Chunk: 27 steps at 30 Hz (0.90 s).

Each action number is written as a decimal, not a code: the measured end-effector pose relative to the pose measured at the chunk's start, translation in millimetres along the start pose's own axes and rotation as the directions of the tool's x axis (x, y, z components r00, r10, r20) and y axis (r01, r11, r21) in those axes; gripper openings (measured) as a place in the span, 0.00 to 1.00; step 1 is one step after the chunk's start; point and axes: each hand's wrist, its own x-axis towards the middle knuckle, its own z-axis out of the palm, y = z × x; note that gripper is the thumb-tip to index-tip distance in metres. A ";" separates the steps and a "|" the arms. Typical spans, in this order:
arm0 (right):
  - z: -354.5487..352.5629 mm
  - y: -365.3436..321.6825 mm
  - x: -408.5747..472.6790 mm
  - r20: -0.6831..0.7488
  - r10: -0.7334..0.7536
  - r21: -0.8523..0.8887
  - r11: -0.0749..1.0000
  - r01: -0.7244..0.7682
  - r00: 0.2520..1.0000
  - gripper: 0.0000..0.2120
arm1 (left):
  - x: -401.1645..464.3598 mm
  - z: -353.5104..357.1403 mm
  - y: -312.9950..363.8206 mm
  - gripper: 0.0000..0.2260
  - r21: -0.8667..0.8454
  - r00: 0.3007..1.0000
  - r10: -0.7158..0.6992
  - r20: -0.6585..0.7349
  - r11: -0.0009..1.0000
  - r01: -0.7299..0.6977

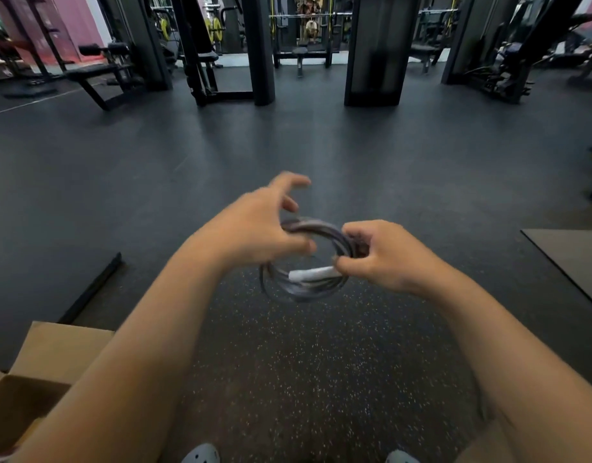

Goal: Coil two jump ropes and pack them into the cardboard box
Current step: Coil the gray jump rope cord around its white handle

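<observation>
both hands are raised in front of the person, above the speckled dark floor (298, 379), with a coiled jump rope (308, 262) held between them. the right hand (384, 255) is closed on the right side of the coil: its fingers (349, 233) curl over the bundled strands while the thumb pinches against them from below, just where the end of a white handle (313, 273) meets the hand. the handle lies across the lower part of the coil, pointing from the right fingers toward the left. the left hand (257, 225) rests on the upper left of the coil; its thumb lies over the strands, but the other fingers (289, 183) are spread and lifted beyond the rope, not wrapped around it, and are blurred. the lower loops hang slightly below both hands. the open cardboard box (59, 350) sits on the floor, low and to the left of the left fingers, partly hidden behind the left forearm and well apart from the rope.
</observation>
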 end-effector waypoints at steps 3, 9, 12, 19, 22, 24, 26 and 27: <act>3.1 -6.0 -2.6 0.054 -0.041 -0.112 0.993 0.047 0.998 0.07 | -2.6 27.0 18.6 0.26 0.361 0.986 0.035 0.163 0.928 -0.092; -1.9 -6.1 -7.1 0.051 -0.037 -0.075 0.996 0.041 0.998 0.06 | 8.6 39.8 6.9 0.13 0.183 0.980 -0.014 0.198 0.983 -0.023; -2.5 -8.6 -6.2 0.040 -0.018 0.012 1.000 0.018 0.999 0.12 | 10.6 39.4 -0.5 0.12 0.107 0.979 -0.005 0.204 0.994 -0.018; -7.6 -11.6 -4.0 -0.100 0.098 0.465 0.884 -0.041 0.990 0.23 | 8.2 33.2 -16.9 0.07 -0.276 0.972 0.079 0.220 0.961 -0.016; -17.2 2.9 -1.2 -0.167 0.246 0.641 0.763 -0.084 0.955 0.29 | 8.9 31.8 -27.9 0.13 -0.583 0.996 -0.010 0.093 0.810 0.062; -18.0 12.1 -0.4 -0.137 0.264 0.616 0.778 -0.126 0.955 0.32 | 10.5 36.4 -30.3 0.22 -0.768 0.996 -0.085 0.008 0.638 0.061; -9.8 10.7 -0.5 -0.060 0.236 0.643 0.752 -0.143 0.970 0.33 | 13.8 45.0 -24.8 0.21 -0.891 0.980 -0.187 -0.065 0.452 0.028; -4.4 6.3 -1.4 -0.018 0.208 0.674 0.725 -0.142 0.978 0.33 | 15.4 49.1 -20.4 0.18 -0.924 0.965 -0.248 -0.088 0.383 0.014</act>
